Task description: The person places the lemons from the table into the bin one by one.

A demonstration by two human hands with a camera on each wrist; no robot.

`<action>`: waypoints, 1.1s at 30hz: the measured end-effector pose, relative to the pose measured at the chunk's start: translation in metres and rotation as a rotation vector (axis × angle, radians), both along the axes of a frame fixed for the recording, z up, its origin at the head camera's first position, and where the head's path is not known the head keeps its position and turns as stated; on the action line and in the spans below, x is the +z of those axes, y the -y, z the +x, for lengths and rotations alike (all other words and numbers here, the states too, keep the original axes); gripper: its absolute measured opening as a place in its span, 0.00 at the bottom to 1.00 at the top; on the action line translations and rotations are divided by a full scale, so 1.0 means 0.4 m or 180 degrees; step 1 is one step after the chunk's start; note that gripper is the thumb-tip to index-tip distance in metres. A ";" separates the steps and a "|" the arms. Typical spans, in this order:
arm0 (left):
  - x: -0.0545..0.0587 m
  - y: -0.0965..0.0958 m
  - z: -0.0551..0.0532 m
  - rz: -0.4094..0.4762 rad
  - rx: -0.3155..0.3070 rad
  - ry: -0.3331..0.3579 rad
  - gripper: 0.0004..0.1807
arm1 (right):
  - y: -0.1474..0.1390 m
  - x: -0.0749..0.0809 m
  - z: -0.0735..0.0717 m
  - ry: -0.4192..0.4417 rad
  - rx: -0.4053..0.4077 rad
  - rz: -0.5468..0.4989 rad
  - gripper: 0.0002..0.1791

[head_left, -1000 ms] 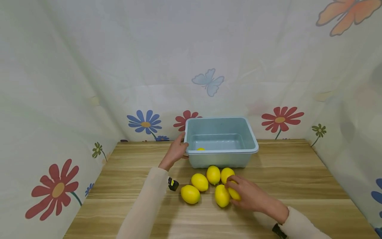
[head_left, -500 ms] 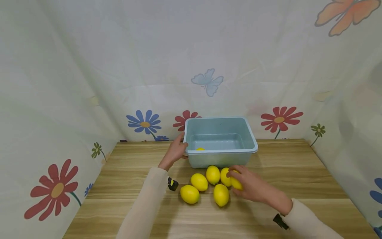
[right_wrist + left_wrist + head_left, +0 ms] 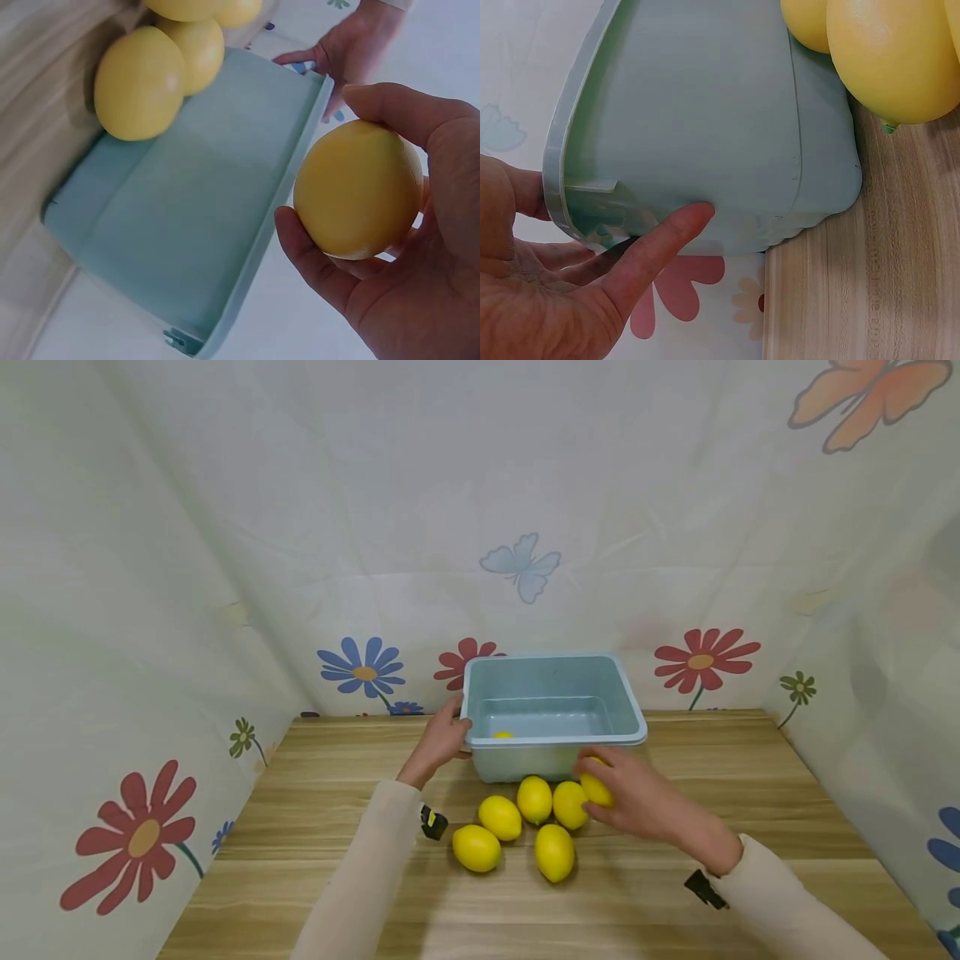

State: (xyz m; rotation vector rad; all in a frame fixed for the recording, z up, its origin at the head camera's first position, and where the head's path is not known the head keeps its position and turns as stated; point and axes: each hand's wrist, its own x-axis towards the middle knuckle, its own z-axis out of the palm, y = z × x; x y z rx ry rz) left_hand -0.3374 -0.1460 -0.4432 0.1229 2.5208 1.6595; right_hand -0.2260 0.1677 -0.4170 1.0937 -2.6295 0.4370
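Two hands are in use. The left hand (image 3: 438, 742) grips the left end of the light blue bin (image 3: 555, 741): the thumb (image 3: 664, 244) lies extended against the outer wall, and the other fingers reach around the end beneath the rim. The bin stands upright on the wood-grain desk (image 3: 750, 793), near its far edge, with the open side facing up.

The right hand (image 3: 637, 793) holds one lemon (image 3: 596, 785), the thumb on one side and curled fingertips on the other, opened only to the width of the fruit. The lemon is raised in front of the bin, right of centre, outside the rim and apart from the other fruit.

Five loose lemons (image 3: 535, 800) lie on the desk in a cluster before the front wall. One further yellow fruit (image 3: 503, 735) is partly visible inside the bin, at the front left.

Each wrist carries a black device (image 3: 433, 822) beside a pale sleeve (image 3: 367, 868). A white backdrop (image 3: 360, 527) printed with flowers and butterflies encloses the desk.
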 end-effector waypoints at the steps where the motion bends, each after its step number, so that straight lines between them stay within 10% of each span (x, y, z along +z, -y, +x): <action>1: 0.000 0.000 0.000 0.0007 -0.0009 -0.0003 0.33 | 0.000 0.005 -0.003 -0.0022 0.0008 -0.0017 0.25; 33: -0.003 0.000 -0.006 -0.0001 0.0027 0.0032 0.34 | 0.017 0.119 -0.110 -0.0186 -0.0041 -0.0208 0.24</action>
